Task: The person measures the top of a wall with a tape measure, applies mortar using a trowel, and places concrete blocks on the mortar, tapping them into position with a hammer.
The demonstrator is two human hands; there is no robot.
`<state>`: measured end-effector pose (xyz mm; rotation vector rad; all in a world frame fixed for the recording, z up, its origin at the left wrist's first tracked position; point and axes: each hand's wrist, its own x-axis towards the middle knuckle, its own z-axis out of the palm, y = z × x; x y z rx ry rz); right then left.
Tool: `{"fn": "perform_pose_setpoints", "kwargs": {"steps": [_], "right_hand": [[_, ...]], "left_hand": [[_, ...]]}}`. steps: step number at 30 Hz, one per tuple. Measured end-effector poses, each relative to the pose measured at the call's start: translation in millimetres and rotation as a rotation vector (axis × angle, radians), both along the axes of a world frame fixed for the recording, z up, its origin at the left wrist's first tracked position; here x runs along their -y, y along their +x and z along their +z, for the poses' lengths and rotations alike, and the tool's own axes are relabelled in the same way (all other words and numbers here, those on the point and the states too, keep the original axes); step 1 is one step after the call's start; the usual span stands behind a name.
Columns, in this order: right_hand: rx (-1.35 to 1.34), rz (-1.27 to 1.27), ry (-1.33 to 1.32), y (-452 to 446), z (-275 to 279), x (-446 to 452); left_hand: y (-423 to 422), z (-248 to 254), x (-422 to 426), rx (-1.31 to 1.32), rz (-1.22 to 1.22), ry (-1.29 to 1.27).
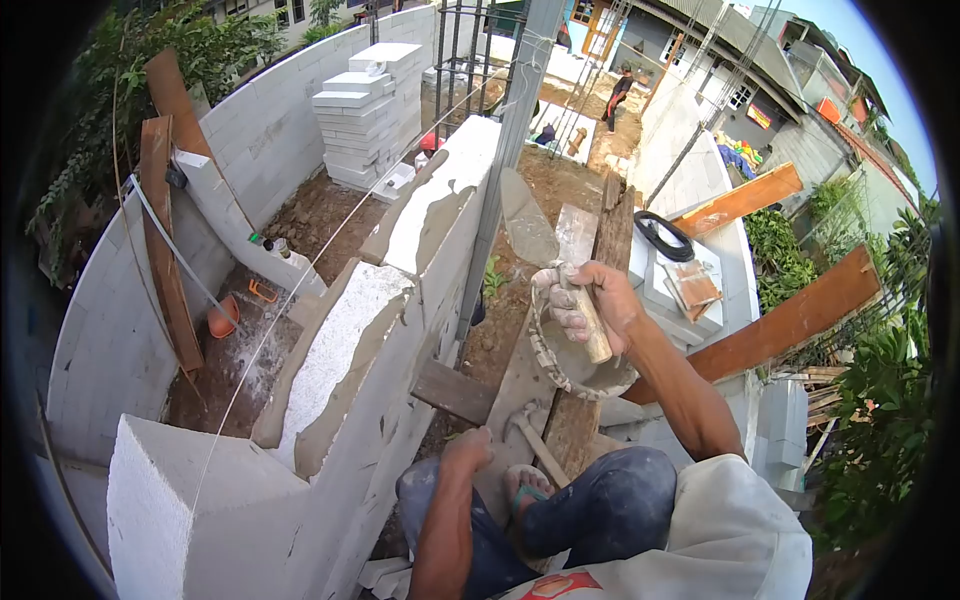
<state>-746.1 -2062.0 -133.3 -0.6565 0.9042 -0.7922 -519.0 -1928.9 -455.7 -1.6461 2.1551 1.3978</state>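
My right hand (590,305), dusted with mortar, is wrapped round the wooden handle of a trowel (528,218), whose blade points up and away. Below that hand is a round bucket (590,375) with a mortar-crusted rim. My left hand (468,450) is closed near my knee, beside the block wall; what it holds, if anything, is hidden. Grey mortar (345,370) lies along both edges of the white block tops. A larger block (190,490) stands at the near end of the wall. On the plank near my foot rests a hammer (540,445).
A taut string (268,333) runs above the wall. A metal post (512,130) stands beside it. Stacked blocks (362,120) are behind, and an orange bowl (223,316) is at lower left. Another person (619,97) stands far off. Wooden boards (790,310) slant at the right.
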Motion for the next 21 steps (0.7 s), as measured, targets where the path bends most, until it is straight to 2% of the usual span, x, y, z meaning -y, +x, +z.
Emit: {"fn": "perform_pose_setpoints", "kwargs": {"steps": [5,7,10,12,14,15,17,21], "right_hand": [[-0.003,-0.046,0.044,-52,-29,13],[-0.234,-0.106,-0.037,-68,-30,38],[-0.541,-0.108,-0.33,-85,-38,95],[-0.622,-0.071,-0.568,-89,-46,142],[-0.874,-0.05,-0.728,-84,-54,189],[-0.865,-0.052,-0.727,-81,-65,213],[-1.325,-0.289,-1.476,-77,-94,257],[-1.29,-0.243,-1.494,-78,-131,290]], "left_hand": [[9,-3,-3,-0.029,-0.047,-0.017],[11,0,-2,-0.022,-0.073,-0.024],[15,12,1,0.039,-0.113,0.059],[17,16,1,0.036,-0.099,0.062],[22,9,2,0.034,-0.078,0.073],[24,4,0,0.025,-0.08,0.076],[23,2,2,0.019,-0.072,0.086],[23,15,3,0.019,-0.068,0.07]]}}
